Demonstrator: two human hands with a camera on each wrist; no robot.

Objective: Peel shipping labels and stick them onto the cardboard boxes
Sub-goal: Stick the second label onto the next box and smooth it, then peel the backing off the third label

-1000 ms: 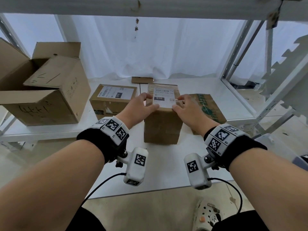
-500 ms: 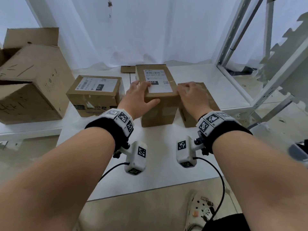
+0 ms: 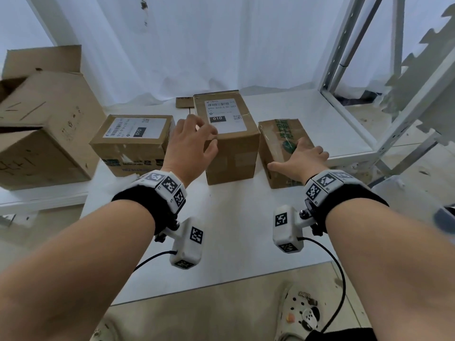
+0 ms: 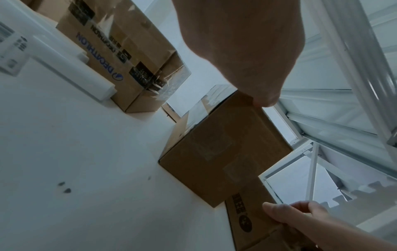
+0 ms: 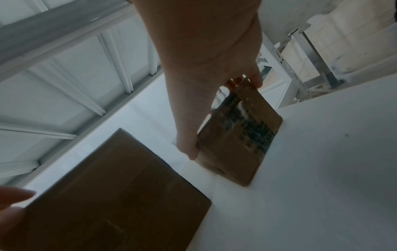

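Three cardboard boxes stand on the white table (image 3: 221, 230). The left box (image 3: 128, 153) carries a white shipping label (image 3: 138, 127). The taller middle box (image 3: 231, 158) has a label (image 3: 225, 115) on its top. My left hand (image 3: 194, 139) hovers at that box's near left top corner, fingers relaxed; in the left wrist view the thumb tip (image 4: 265, 101) just touches the box (image 4: 225, 149). My right hand (image 3: 299, 158) lies over the unlabelled green-printed box (image 3: 278, 136), thumb on its near left edge (image 5: 189, 151) and fingers curled over its far side (image 5: 254, 83).
A large open carton (image 3: 44, 134) sits at the left on a lower surface. A small cardboard scrap (image 3: 184, 102) lies behind the boxes against the white curtain. A metal rack frame (image 3: 344, 60) rises on the right. The table's front edge is near my wrists.
The middle box has been set further back. My right hand left it and moved right onto the green-printed box. My left hand loosened its grip on the middle box.
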